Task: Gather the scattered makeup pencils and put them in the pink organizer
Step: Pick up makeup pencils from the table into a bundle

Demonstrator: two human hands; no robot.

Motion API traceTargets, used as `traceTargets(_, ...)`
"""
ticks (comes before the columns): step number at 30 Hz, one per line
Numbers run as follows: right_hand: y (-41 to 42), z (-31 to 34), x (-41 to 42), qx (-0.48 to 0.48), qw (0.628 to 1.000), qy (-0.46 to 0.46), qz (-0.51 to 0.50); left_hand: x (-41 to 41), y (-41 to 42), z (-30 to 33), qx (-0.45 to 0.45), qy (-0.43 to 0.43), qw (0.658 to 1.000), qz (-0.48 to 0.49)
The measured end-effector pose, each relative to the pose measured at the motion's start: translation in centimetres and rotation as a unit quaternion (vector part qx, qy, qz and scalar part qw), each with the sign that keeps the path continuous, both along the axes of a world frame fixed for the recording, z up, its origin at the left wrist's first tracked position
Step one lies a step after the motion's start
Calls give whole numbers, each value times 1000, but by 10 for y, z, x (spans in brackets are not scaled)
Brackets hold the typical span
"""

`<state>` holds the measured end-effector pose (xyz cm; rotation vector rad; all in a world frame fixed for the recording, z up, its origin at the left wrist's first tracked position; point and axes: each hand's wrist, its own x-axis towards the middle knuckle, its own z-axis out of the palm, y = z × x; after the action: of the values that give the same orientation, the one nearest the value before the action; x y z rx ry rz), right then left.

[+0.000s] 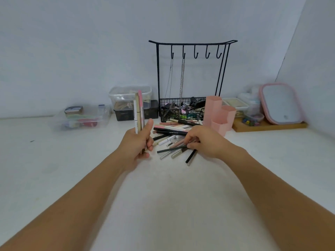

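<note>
A heap of makeup pencils (174, 132) in black, pink, white and beige lies on the white table, just left of the pink organizer (218, 115) with its hexagonal cups. My left hand (138, 144) grips a small bundle of pencils (139, 111) upright, thumb raised against them. My right hand (203, 140) reaches into the near side of the heap, its fingertips pinching a dark pencil (172, 150) and others beneath the fingers.
A black wire rack (190, 51) with hooks, chains and a filled basket stands behind the heap. Clear plastic boxes (130, 96) and a low clear tray (81, 118) sit left. A pink-framed mirror (281, 104) leans on a wooden tray (268, 126) at right.
</note>
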<state>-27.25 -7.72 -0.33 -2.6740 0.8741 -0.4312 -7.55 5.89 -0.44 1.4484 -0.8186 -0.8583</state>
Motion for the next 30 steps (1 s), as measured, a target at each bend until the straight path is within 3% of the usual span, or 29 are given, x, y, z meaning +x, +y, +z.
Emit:
traceTargets(3,3,-9,-3,-13,1000,-11,-12,-10,-10,0,2,-3,1000,3)
traceTargets(12,7,-9,3,12,980,-188,-67,-7,-15,-9,-68,103,992,-11)
traceTargets(14,17,-4,10,112,949,-282,-80,-10,-12,-12,-55,100,993,-19)
traceTargets(16,27,0,19,249,887,-383,-72,-14,-12,-13,-45,102,993,-31)
traceTargets(19,36,-2,28,346,824,-448,-42,-20,-14,-14,-26,111,992,-56)
traceTargets(30,38,-13,43,442,772,-457,3,-24,-21,-17,-55,68,986,-145)
